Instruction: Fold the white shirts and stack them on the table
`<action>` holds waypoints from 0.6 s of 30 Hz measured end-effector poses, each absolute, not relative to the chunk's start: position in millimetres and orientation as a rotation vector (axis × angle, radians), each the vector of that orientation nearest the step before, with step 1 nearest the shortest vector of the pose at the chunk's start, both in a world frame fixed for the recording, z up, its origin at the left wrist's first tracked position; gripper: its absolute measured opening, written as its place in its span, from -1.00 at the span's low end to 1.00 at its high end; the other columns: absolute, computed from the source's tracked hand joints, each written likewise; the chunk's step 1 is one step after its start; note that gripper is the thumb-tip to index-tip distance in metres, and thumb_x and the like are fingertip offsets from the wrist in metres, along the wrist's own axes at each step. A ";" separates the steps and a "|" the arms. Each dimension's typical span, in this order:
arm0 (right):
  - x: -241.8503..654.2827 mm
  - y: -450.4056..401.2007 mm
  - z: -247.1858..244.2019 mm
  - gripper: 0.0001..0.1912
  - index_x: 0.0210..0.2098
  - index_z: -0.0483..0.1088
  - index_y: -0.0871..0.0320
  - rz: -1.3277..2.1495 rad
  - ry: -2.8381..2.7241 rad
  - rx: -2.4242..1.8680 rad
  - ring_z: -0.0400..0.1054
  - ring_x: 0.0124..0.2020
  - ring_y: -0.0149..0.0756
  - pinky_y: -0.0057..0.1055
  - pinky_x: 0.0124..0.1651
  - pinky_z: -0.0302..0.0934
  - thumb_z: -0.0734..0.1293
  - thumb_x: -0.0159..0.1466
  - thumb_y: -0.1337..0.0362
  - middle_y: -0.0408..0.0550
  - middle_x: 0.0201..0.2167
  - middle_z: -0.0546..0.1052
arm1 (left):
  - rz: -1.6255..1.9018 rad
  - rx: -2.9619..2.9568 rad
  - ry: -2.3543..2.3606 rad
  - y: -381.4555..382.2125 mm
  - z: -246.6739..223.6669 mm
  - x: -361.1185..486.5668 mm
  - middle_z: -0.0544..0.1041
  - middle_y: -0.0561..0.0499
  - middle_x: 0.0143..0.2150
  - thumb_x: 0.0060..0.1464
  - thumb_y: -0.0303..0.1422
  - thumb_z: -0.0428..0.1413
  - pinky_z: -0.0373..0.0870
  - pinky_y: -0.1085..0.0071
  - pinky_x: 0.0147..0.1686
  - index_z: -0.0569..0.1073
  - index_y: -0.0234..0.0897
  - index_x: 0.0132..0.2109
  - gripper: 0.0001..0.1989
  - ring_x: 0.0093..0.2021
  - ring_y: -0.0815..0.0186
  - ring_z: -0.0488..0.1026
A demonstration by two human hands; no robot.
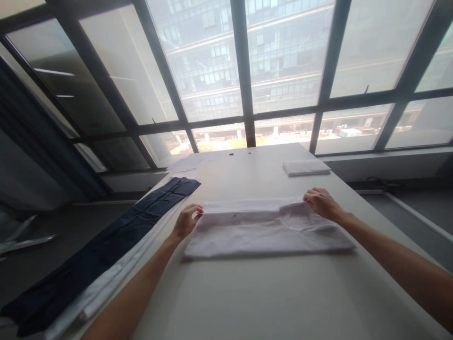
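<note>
A white garment [262, 233], partly folded into a wide flat strip, lies on the white table [244, 293] in front of me. My left hand [187, 221] pinches the far left corner of its folded-over edge between thumb and fingers. At the far right corner, my right hand [322, 203] grips the same edge with its fingers closed. The upper layer has some wrinkles near the right hand. Whether the garment is a shirt or trousers, I cannot tell.
Dark navy trousers [116, 245] lie along the table's left edge, with white cloth [120, 269] beside and under them. A folded white cloth stack [306, 167] rests at the far right. Flat white sheets [189, 162] lie at the far left. Large framed windows [283, 52] stand beyond the table.
</note>
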State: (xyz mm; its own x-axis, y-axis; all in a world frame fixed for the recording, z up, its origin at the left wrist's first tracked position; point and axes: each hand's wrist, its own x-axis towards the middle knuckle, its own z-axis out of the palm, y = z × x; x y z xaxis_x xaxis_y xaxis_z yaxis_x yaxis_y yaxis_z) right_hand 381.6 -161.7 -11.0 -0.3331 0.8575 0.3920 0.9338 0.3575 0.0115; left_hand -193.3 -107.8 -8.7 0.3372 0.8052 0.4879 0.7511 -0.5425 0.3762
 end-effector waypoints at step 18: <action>380.3 -176.5 -17.9 -0.78 -0.35 0.53 0.10 -0.251 -2.349 -1.647 0.47 -0.11 -0.11 -0.07 0.25 0.03 0.25 0.27 0.42 0.01 -0.23 0.65 | 0.810 2.465 1.563 -115.9 -17.0 -201.3 0.61 -0.06 -0.05 0.01 -0.45 -0.02 0.40 0.13 0.18 0.62 -0.15 -0.32 -0.71 0.01 0.13 0.53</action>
State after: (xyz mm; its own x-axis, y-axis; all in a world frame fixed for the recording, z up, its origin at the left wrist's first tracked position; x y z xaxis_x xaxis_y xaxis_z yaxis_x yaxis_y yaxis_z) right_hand 380.3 -176.5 -17.9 -0.3227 0.8945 0.3093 0.9396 0.3421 -0.0088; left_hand -201.3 -115.9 -17.0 0.3265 0.8671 0.3763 0.8073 -0.4629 0.3660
